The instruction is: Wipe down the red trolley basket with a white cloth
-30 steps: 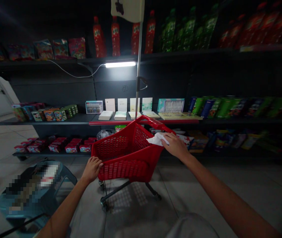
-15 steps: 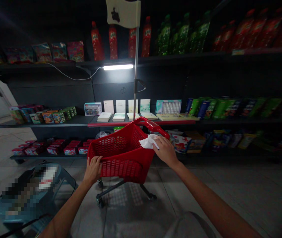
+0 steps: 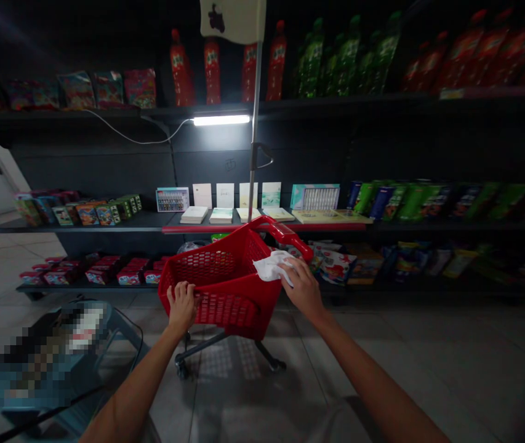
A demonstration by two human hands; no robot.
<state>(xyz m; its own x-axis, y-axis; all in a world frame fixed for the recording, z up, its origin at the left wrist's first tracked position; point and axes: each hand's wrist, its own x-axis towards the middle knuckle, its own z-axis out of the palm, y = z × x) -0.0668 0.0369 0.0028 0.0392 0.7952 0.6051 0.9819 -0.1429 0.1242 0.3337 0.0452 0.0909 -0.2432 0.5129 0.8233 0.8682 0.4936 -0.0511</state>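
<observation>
A red plastic shopping cart [image 3: 232,314] with perforated sides stands in front of me, its red handle [image 3: 285,234] at the right. My left hand [image 3: 182,306] has its fingers hooked over the cart's near rim, toward the left end. In my right hand [image 3: 303,286] is a crumpled white wipe [image 3: 271,266], pressed at the cart's upper edge just below the handle. The wipe partly covers that corner, and my right fingertips are partly hidden by it. A metal pole with a white flag [image 3: 233,18] rises behind the handle.
Behind the cart, a dark shelf [image 3: 146,220] carries notebooks, marker sets and small boxes, under a lit tube lamp [image 3: 221,120]. Red bottles [image 3: 181,71] and green bottles [image 3: 309,61] stand higher up. A blue stool [image 3: 119,332] with blurred items is at lower left.
My left hand has slid a little to the right along the rim. My right hand and the wipe have shifted slightly left, and the cart sits a little further left in view.
</observation>
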